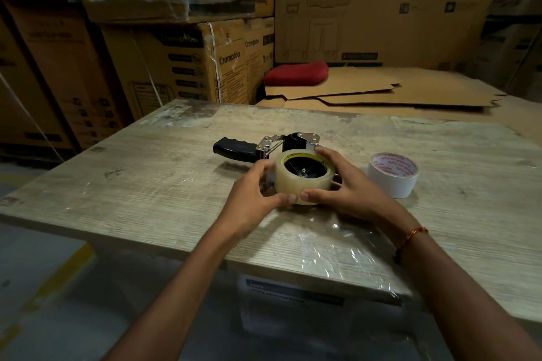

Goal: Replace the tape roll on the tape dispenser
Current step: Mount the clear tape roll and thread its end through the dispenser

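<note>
- While it sits on the tape dispenser (289,145), the clear tape roll (303,176) lies near the middle of the wooden table (146,184).
- Both hands grasp this roll: the left hand (252,193) curls its fingers round the left side, the right hand (343,184) round the right side.
- The dispenser lies flat, its black handle (233,149) pointing left.
- A white tape roll (393,174) stands near, to the right.
- Behind the table lie flat cardboard sheets (381,94) and a red cushion (296,73).
</note>
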Action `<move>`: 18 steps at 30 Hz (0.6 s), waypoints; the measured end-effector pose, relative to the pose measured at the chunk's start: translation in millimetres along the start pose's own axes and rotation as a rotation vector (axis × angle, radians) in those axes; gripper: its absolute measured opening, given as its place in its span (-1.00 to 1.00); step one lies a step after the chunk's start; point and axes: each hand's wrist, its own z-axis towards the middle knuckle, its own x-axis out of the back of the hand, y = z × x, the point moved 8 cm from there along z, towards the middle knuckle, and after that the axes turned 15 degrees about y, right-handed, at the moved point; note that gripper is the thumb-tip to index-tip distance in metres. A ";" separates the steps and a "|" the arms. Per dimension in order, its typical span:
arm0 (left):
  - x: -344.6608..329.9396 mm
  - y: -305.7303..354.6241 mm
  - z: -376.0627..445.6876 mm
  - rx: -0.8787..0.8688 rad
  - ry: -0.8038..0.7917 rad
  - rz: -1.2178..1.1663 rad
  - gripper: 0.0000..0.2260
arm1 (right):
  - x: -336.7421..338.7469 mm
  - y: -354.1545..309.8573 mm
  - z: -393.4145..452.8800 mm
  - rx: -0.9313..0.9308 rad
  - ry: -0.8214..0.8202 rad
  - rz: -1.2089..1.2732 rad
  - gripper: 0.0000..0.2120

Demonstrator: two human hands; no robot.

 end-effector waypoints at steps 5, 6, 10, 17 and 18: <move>1.4 -3.7 2.1 -0.013 0.020 0.073 -0.41 | -3.1 7.6 0.4 0.003 -0.023 -0.058 -0.03; 1.7 -2.8 2.0 -0.014 0.025 0.076 -0.41 | -3.4 8.3 0.6 0.002 -0.024 -0.054 -0.03; 1.8 2.7 -1.4 -0.012 0.013 0.069 -0.36 | -4.9 7.1 -1.7 0.006 -0.028 -0.048 -0.04; 9.3 10.5 -7.5 -0.035 0.066 0.033 -0.63 | 10.0 4.3 -12.5 0.039 -0.001 0.040 -0.30; 10.8 10.5 -8.8 -0.034 0.082 0.031 -0.72 | 12.9 4.6 -17.3 0.058 0.005 0.053 -0.43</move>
